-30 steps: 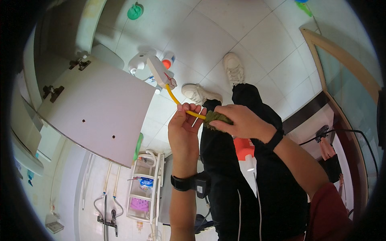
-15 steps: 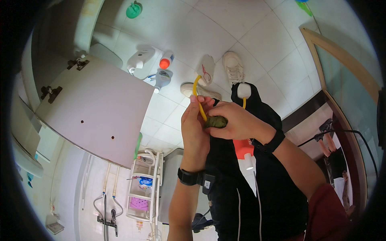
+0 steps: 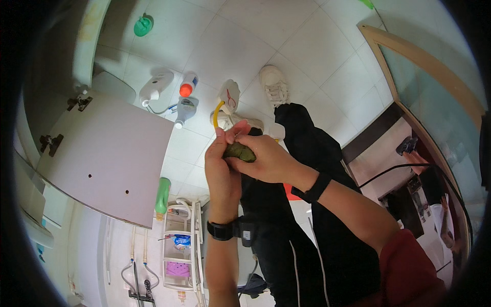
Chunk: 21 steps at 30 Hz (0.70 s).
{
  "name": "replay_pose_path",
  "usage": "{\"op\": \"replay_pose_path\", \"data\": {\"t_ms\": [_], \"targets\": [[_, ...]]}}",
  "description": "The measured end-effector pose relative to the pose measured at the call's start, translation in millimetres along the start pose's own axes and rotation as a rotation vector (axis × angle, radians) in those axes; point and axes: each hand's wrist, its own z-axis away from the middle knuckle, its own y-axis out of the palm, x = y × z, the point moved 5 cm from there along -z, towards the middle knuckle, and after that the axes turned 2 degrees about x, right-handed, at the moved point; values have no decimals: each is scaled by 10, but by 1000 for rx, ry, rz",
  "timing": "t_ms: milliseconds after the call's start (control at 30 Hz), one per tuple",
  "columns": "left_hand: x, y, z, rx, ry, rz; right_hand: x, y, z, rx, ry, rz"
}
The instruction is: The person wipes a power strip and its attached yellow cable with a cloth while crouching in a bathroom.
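Note:
My two hands are close together above my knees. My left hand pinches a thin yellow rod, which curves up to a white flat end piece with a red cord loop on it. My right hand is closed on a dark green, rough-looking scouring pad, pressed against the left hand's fingers. The rod's lower part is hidden behind the hands. Partly covered by my right hand, a second white piece with a bit of yellow shows near my knee.
White, orange-capped and clear bottles stand on the tiled floor, left of my shoes. A cabinet door hangs at left. Below it are a green bottle and a white shelf rack. A glass-panelled door stands at right.
The whole view has shifted, so most things appear further left. The rod's length below my left fingers is now covered by my hands. The green bottle has come into fuller view.

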Motion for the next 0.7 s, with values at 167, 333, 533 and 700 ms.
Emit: {"op": "replay_pose_path", "data": {"t_ms": [167, 333, 533, 700], "targets": [[-114, -123, 14, -21, -15, -191, -22, -18, -8, 54, -67, 184], [-162, 1, 59, -24, 65, -126, -88, -5, 8, -30, -207, 256], [-441, 22, 93, -51, 252, -319, -88, -81, 49, 45, -211, 370], [-407, 91, 141, -42, 120, -144, -206, -265, 142, -34, -274, 446]]}}
